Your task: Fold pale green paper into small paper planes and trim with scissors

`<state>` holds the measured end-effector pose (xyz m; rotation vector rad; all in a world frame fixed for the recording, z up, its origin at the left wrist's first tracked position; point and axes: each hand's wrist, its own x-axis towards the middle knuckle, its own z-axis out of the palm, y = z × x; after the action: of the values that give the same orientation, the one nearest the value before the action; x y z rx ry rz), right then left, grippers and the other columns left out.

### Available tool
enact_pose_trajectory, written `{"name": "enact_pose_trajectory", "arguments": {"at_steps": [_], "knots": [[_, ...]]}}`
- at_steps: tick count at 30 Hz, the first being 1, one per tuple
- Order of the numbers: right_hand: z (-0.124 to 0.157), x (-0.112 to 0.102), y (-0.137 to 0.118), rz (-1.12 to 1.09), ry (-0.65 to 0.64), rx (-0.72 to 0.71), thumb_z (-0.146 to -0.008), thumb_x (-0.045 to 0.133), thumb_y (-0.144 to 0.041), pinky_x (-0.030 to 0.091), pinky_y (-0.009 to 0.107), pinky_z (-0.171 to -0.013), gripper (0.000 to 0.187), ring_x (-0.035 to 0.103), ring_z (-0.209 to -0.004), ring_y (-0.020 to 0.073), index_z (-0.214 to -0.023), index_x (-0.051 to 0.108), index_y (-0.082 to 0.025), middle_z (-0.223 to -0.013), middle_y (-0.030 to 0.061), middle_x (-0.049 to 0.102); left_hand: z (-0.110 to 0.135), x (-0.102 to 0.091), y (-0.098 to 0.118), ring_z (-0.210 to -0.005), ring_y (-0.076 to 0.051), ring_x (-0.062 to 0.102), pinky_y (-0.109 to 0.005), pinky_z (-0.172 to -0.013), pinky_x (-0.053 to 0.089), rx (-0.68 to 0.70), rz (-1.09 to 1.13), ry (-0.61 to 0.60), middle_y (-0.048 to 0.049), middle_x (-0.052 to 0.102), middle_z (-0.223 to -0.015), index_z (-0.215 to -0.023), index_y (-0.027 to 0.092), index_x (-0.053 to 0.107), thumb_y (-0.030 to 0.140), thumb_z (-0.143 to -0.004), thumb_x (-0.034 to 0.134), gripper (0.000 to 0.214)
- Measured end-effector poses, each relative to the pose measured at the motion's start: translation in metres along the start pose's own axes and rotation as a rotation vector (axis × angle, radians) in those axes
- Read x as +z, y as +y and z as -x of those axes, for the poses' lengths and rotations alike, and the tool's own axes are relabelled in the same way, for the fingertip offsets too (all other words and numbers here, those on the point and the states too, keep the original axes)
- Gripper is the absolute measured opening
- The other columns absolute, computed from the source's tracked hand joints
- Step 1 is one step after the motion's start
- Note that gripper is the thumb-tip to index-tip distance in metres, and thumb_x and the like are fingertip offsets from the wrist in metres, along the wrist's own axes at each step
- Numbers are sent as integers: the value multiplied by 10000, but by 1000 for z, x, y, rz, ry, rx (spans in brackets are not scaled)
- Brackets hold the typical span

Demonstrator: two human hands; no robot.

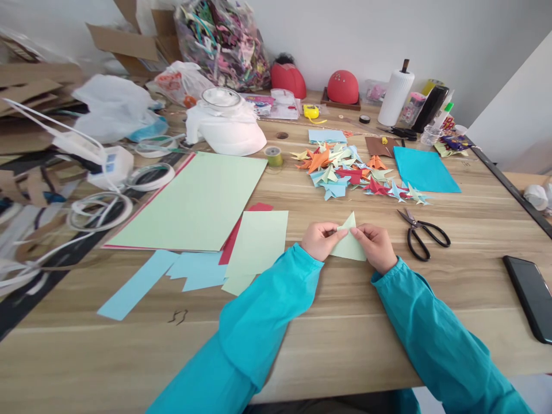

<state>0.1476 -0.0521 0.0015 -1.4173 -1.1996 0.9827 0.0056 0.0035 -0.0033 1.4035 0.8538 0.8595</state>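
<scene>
Between my hands is a small piece of pale green paper (350, 248), folded to a point at its top. My left hand (319, 240) pinches its left edge, thumb on top. On the opposite edge, my right hand (378, 246) grips it the same way, and the two thumb tips almost meet just below the peak. Parts of the paper are hidden under my fingers. Black-handled scissors (423, 233) lie to the right of my right hand. Left of my left hand rests a flat pale green sheet (262, 241). Beyond my hands is a pile of folded paper figures (345, 172) in several colours.
A stack of large green sheets (190, 201) and blue paper strips (137, 284) lie left. A turquoise sheet (426, 170) is at the back right, a phone (530, 298) at the right edge. White cables (101, 210), bags and boxes crowd the far left.
</scene>
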Motion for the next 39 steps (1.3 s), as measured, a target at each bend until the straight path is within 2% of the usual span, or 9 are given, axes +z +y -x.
{"name": "enact_pose_trajectory", "arguments": {"at_steps": [6, 11, 16, 21, 28, 33, 39], "knots": [[2, 0, -1, 11, -30, -11, -712, 561, -547, 276, 206, -414, 411, 360, -456, 75, -627, 556, -146, -508, -23, 466, 1, 0, 1, -504, -110, 481, -226, -462, 346, 1, 11, -7, 8, 554, -500, -567, 127, 640, 412, -603, 699, 292], [1, -1, 1, 46, -23, -36, -720, 556, -543, 269, 207, -415, 407, 354, -462, 76, -618, 547, -150, -503, -25, 454, 1, -3, 9, -507, -103, 462, -226, -482, 347, -89, 27, -55, 14, 541, -501, -576, 123, 637, 448, -590, 691, 329], [0, -2, -1, 46, -38, -18, -702, 577, -541, 282, 209, -425, 404, 367, -467, 78, -608, 552, -149, -512, -25, 462, 2, -1, 11, -484, -82, 409, -221, -460, 303, -122, 91, 11, 26, 479, -464, -485, 130, 581, 505, -633, 638, 407], [2, 0, -4, 80, -125, -60, -693, 589, -536, 267, 211, -428, 407, 346, -471, 72, -592, 544, -144, -506, -30, 440, 2, 2, 8, -536, -98, 454, -227, -508, 350, -104, 65, 14, 13, 546, -545, -620, 129, 651, 441, -585, 697, 317], [3, -1, -7, 123, -168, -73, -701, 567, -553, 265, 207, -428, 432, 332, -480, 70, -570, 520, -144, -507, -33, 415, 1, 1, 5, -480, -67, 334, -231, -456, 255, -16, 89, -2, 43, 366, -481, -432, 142, 515, 418, -634, 668, 374], [3, -2, -6, 160, -215, -80, -713, 569, -526, 270, 207, -438, 408, 334, -482, 70, -571, 532, -145, -507, -33, 415, 2, 2, 5, -505, -75, 405, -226, -475, 300, -63, 174, 75, 31, 474, -541, -583, 147, 623, 369, -615, 696, 235], [4, 0, -8, 136, -234, -51, -698, 583, -530, 290, 207, -435, 402, 371, -481, 77, -580, 549, -147, -511, -24, 462, 4, 3, 9, -440, -67, 394, -209, -418, 286, -148, 311, 68, 33, 442, -473, -544, 145, 594, 386, -648, 664, 271]]}}
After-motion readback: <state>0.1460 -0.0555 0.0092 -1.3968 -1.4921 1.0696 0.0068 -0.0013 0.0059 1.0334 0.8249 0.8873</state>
